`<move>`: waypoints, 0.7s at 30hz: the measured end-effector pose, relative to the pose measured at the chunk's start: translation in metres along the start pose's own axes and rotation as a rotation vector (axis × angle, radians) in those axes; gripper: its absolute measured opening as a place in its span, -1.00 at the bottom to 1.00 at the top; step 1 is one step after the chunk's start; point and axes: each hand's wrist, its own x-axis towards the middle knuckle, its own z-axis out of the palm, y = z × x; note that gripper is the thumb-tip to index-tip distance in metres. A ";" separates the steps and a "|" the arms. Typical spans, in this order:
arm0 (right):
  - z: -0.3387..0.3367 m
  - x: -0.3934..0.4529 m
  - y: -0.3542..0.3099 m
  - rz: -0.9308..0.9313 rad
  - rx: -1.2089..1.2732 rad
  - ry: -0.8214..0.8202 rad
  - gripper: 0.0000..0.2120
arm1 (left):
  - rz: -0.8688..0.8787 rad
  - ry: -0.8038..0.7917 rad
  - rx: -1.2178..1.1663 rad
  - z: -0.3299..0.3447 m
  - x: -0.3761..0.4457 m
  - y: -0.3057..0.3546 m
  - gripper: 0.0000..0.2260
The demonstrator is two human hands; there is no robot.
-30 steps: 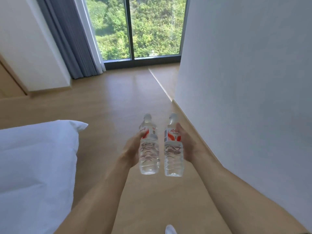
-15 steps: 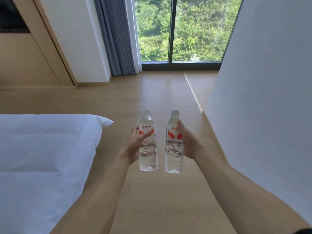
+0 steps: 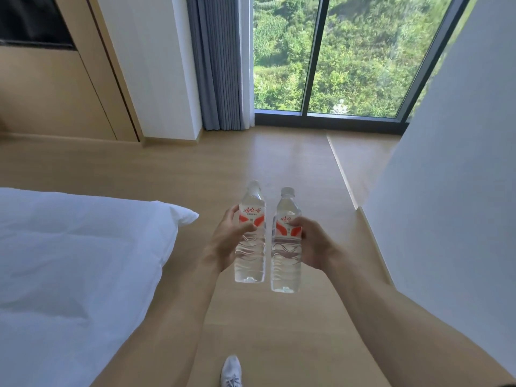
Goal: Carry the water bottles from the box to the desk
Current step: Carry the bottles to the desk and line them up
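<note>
I hold two clear water bottles with red and white labels upright in front of me, side by side above the wooden floor. My left hand [image 3: 227,241] grips the left bottle [image 3: 250,255] around its middle. My right hand [image 3: 314,244] grips the right bottle [image 3: 286,263] at the label. Both bottles are capped and full. Neither the box nor the desk is in view.
A white bed [image 3: 69,275] fills the left side. A white wall [image 3: 452,191] runs along the right. Ahead are a wooden floor [image 3: 251,163], a large window [image 3: 335,57] with a grey curtain [image 3: 217,62], and wooden panelling [image 3: 50,93] at the left. My white shoe [image 3: 231,371] shows at the bottom.
The view has advanced toward the window and turned left, showing more of the bed and wooden panelling. Both hands keep their bottles, still held side by side.
</note>
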 end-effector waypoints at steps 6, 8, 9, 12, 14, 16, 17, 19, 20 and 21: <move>0.014 0.085 -0.050 0.012 -0.047 0.055 -0.57 | -0.006 -0.033 -0.064 -0.037 0.089 0.040 -0.42; 0.020 0.111 -0.064 -0.013 -0.038 0.093 -0.47 | 0.000 -0.043 -0.072 -0.049 0.115 0.052 -0.43; 0.023 0.124 -0.070 -0.029 -0.036 0.108 -0.42 | 0.004 -0.042 -0.072 -0.055 0.127 0.058 -0.43; 0.033 0.160 -0.087 -0.047 -0.035 0.098 -0.40 | 0.003 -0.043 -0.078 -0.070 0.158 0.073 -0.42; 0.037 0.184 -0.099 -0.025 -0.052 0.104 -0.41 | 0.002 -0.036 -0.085 -0.079 0.178 0.082 -0.42; 0.041 0.208 -0.109 0.003 -0.107 0.091 -0.44 | 0.010 -0.030 -0.088 -0.087 0.199 0.090 -0.42; 0.042 0.221 -0.113 0.010 -0.127 0.078 -0.44 | 0.019 -0.022 -0.080 -0.091 0.209 0.093 -0.42; 0.045 0.248 -0.122 0.019 -0.126 0.041 -0.44 | 0.033 0.003 -0.064 -0.099 0.230 0.098 -0.42; 0.046 0.261 -0.127 0.022 -0.117 0.024 -0.43 | 0.036 0.015 -0.064 -0.104 0.240 0.101 -0.42; 0.048 0.276 -0.132 0.025 -0.110 0.007 -0.42 | 0.038 0.026 -0.066 -0.108 0.250 0.104 -0.42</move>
